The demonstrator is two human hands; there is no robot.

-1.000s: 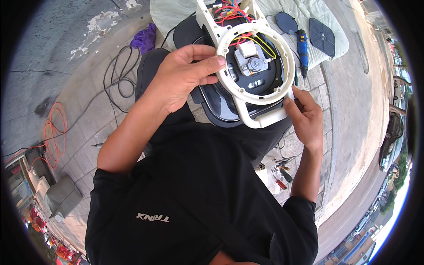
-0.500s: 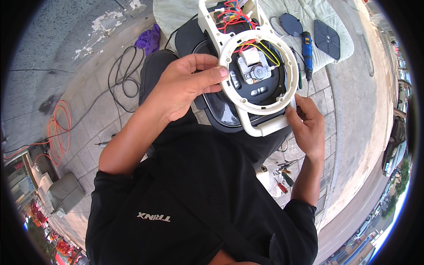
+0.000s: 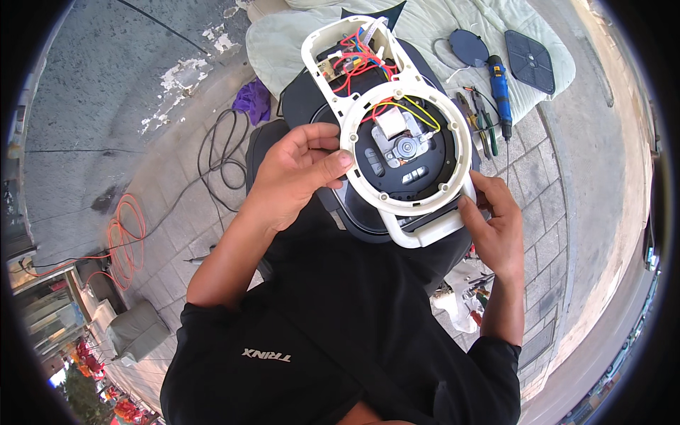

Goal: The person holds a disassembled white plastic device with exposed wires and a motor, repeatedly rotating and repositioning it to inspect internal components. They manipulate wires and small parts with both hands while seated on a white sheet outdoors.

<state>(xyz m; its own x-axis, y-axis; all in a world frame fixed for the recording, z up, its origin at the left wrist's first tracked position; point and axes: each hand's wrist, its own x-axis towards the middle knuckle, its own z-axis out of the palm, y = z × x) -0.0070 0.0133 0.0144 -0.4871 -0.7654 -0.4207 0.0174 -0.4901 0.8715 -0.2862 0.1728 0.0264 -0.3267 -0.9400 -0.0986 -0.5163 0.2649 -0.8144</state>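
A white plastic appliance housing [image 3: 346,173], a ring with a wire compartment at its far end, sits over a dark body on my lap. Inside the ring, a small motor [image 3: 404,147] is mounted on a round black plate [image 3: 386,185]. Red and yellow wires run to it from the red, blue and yellow wiring [image 3: 365,58] in the compartment. My left hand [image 3: 294,170] pinches the ring's left edge, thumb on top. At the near right, my right hand [image 3: 496,227] grips the white curved handle [image 3: 432,231], thumb uppermost; some of its fingers are hidden.
Beyond my lap, a pale pad [image 3: 443,18] holds a round dark cover [image 3: 468,48], a square black grille [image 3: 529,62] and a blue power screwdriver [image 3: 500,88]. Pliers [image 3: 466,110] lie beside them. Left are a purple cloth [image 3: 253,101], black cable [image 3: 221,166] and orange cord [image 3: 127,241].
The view has shifted, so the scene sits lower and more of the wire compartment and the pliers shows. Both hands keep their places on the housing.
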